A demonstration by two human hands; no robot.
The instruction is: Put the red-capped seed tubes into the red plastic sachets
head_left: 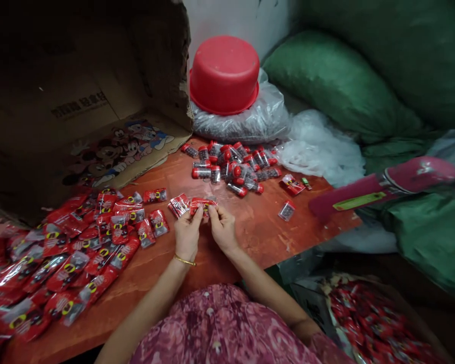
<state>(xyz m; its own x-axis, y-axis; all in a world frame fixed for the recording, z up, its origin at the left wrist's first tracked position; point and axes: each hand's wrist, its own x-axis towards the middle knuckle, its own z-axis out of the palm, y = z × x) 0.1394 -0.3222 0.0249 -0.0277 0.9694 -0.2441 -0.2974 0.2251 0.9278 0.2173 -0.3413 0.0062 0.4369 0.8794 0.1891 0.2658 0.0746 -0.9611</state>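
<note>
Over the middle of the red-brown table point(258, 242), my left hand point(188, 233) and my right hand point(223, 226) pinch a small red printed plastic packet point(203, 203) between thumbs and fingers. What is inside it cannot be made out. Just left of it lies another red and white packet point(178, 205), close to my left fingertips. Beyond my hands is a loose heap of small clear bottles with red caps point(235, 167), filled with dark beads. To my left spreads a large pile of red packets point(76, 258) with yellow and black print.
An open cardboard box point(129, 146) lies on its side at the left. An upturned red basin point(225, 71) rests on a clear plastic bag point(242, 124). At right are a pink cylinder point(349, 194), a single bottle point(287, 210), green sacks point(337, 81) and, lower, a container of red packets point(379, 323).
</note>
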